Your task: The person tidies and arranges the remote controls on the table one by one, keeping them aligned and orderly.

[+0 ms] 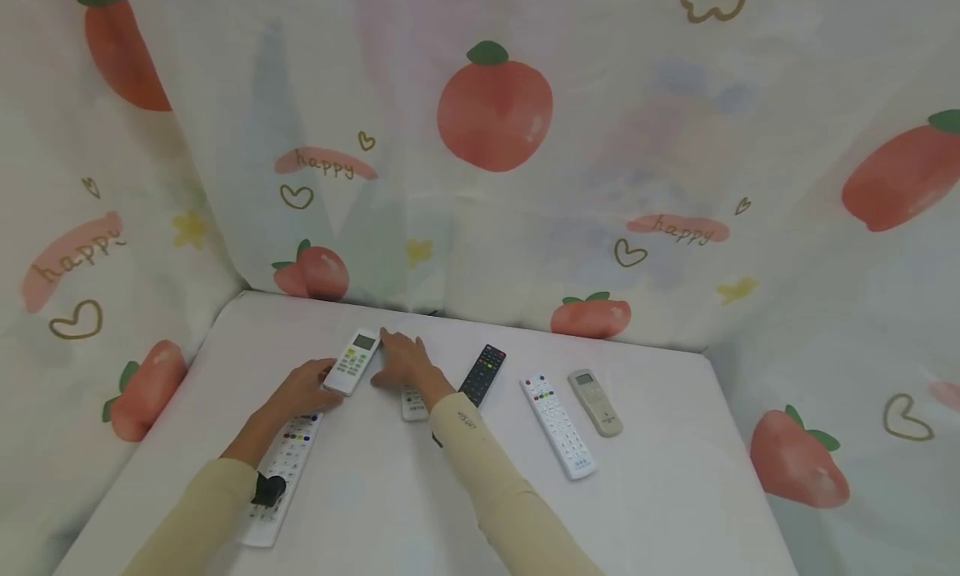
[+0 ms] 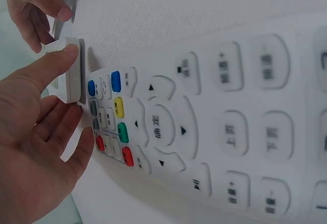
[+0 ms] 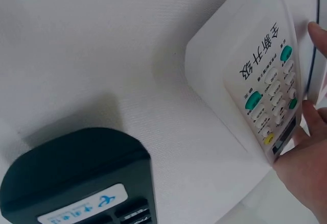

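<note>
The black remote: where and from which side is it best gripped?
Probably across the long edges of the black remote, near its midsection, coming from above. It lies flat, buttons up, with bare table along its right edge; the right hand and forearm crowd its left.

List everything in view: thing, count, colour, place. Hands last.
Small display remote: 1, white with grey screen, far left of table, between both hands.
Long remote: 1, white with coloured buttons, under left forearm.
Remote under right hand: 1, white, mostly hidden by the wrist.
Black remote: 1, black, centre.
Long white remote: 1, white, right of centre.
Beige remote: 1, beige, rightmost.
Table: 1, white.
Curtain: white, peach print, around table.
Left hand: holds the small display remote's near end.
Right hand: fingers straight, touching its far end.
</note>
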{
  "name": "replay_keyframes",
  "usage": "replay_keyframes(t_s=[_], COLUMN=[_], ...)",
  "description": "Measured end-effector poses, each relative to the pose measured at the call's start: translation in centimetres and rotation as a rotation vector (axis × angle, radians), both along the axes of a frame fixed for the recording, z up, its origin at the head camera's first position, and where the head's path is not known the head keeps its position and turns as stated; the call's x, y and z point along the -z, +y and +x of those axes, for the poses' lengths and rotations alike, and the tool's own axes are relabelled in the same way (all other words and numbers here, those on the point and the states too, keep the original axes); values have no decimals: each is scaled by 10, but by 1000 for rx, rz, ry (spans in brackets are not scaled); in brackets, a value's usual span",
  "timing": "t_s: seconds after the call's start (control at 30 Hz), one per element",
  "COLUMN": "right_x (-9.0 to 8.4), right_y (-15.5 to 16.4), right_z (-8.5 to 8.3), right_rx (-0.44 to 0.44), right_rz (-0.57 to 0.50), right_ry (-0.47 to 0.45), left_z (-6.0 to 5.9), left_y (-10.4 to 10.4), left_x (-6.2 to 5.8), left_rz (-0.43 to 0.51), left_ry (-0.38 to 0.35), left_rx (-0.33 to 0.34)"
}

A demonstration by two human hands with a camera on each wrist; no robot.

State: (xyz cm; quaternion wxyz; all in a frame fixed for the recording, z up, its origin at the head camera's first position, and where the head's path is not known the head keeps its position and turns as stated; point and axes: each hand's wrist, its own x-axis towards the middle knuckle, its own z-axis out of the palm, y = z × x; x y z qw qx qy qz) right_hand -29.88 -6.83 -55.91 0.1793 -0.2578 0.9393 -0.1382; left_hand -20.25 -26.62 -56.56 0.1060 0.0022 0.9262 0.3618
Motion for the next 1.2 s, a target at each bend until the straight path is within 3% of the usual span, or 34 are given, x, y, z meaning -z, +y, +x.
replay_keyframes(t_s=[0.17,0.4,0.73,0.93,1.2], right_x=[2,1,-8,-22,-32], right_y=[2,4,9,11,17], right_z=[0,0,-6,-7,-6], right_rx=[18,53,72,76,-35], right_rz=[16,-51,-110,-248,-221], right_ry=[12,16,96,16,9], left_z=[-6,-10,-16,-13,-4], left_y=[5,5,7,2,0], left_x=[2,2,-20,-32,-39], left_rz=[-13,-37,10,70,139], left_ry=[-26,-35,-3,-8,-23], left_rx=[-9,-4,51,45,46])
